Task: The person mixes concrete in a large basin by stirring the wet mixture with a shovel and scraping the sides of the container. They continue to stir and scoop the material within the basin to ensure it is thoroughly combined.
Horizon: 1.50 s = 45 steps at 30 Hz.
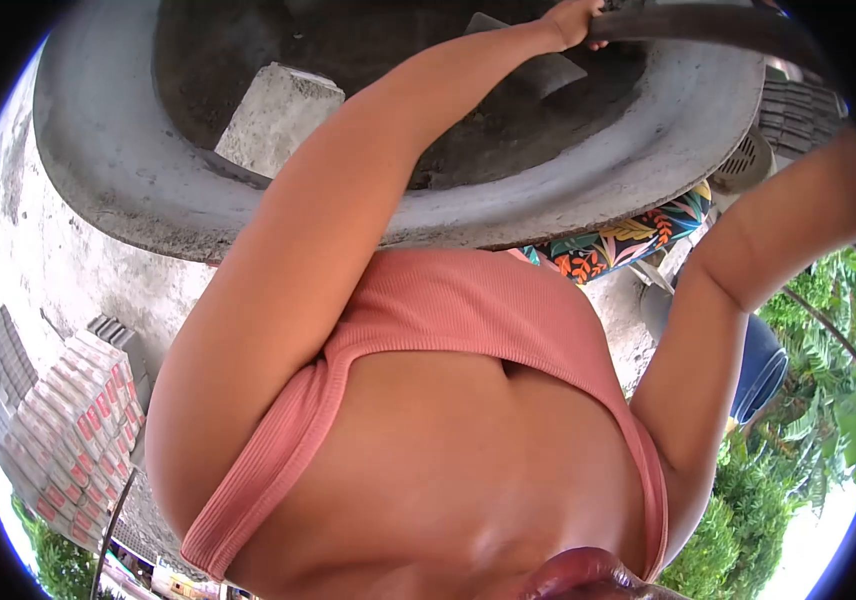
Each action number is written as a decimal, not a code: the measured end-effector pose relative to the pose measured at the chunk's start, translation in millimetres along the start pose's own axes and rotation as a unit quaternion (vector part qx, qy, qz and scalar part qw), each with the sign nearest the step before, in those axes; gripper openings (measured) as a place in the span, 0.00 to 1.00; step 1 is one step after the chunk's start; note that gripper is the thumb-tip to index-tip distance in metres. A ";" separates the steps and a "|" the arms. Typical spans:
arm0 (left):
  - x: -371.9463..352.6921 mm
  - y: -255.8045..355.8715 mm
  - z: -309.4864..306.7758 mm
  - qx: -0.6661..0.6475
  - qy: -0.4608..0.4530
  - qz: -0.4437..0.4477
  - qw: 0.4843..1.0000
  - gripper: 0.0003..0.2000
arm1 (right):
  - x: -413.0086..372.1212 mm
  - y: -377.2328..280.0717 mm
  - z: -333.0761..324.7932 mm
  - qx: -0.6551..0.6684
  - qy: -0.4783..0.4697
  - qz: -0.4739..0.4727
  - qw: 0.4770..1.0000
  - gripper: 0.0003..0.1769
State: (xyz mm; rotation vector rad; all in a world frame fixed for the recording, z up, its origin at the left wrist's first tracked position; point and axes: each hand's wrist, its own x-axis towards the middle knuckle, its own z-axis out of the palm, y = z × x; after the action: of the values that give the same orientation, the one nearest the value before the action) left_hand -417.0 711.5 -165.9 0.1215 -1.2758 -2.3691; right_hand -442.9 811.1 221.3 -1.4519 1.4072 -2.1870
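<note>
At the top of the head view, my left hand [573, 22] has its fingers wrapped round a long dark handle [698, 27] that curves off to the right. My left arm reaches across a wide grey basin [98, 150] with a thick, cement-smeared rim. Dark, wet-looking material [488, 135] covers its inside. Just below my left hand lies a flat grey plate [548, 75], partly hidden by the wrist. A pale rough block [280, 112] rests in the basin to the left. My right arm stretches out past the right edge, and its hand is outside the picture.
Stacked packs of boxes [73, 430] stand at the lower left. Grey ridged pieces [798, 115] are piled at the upper right, near a round vented object [745, 160]. Patterned cloth [628, 240] shows below the basin rim. A blue container [760, 370] and green plants [818, 400] are at the right.
</note>
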 end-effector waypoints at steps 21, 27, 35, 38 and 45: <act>-108.7 53.2 -44.2 -0.044 -0.060 -0.143 0.987 0.36 | -57.3 37.6 35.9 0.107 -0.039 0.072 0.991 0.20; -211.5 125.4 -84.5 0.242 -0.091 -0.215 0.942 0.29 | -77.3 54.6 67.5 0.142 -0.055 0.098 0.983 0.20; -147.8 148.3 -42.5 0.137 0.009 -0.232 0.963 0.30 | -52.0 40.3 25.3 0.125 -0.047 0.066 0.989 0.19; -105.2 100.2 -20.2 0.104 -0.130 -0.249 0.954 0.30 | -46.2 35.7 17.7 0.113 -0.039 0.056 0.991 0.19; -117.8 36.7 52.7 0.161 -0.165 -0.198 0.953 0.18 | -43.9 29.7 0.0 0.081 -0.033 0.042 0.995 0.18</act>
State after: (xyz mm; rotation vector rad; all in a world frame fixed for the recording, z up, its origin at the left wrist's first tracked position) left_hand -313.5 784.5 -121.3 0.0879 -1.9551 -2.5634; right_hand -430.4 820.3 170.6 -1.3703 1.2157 -2.1261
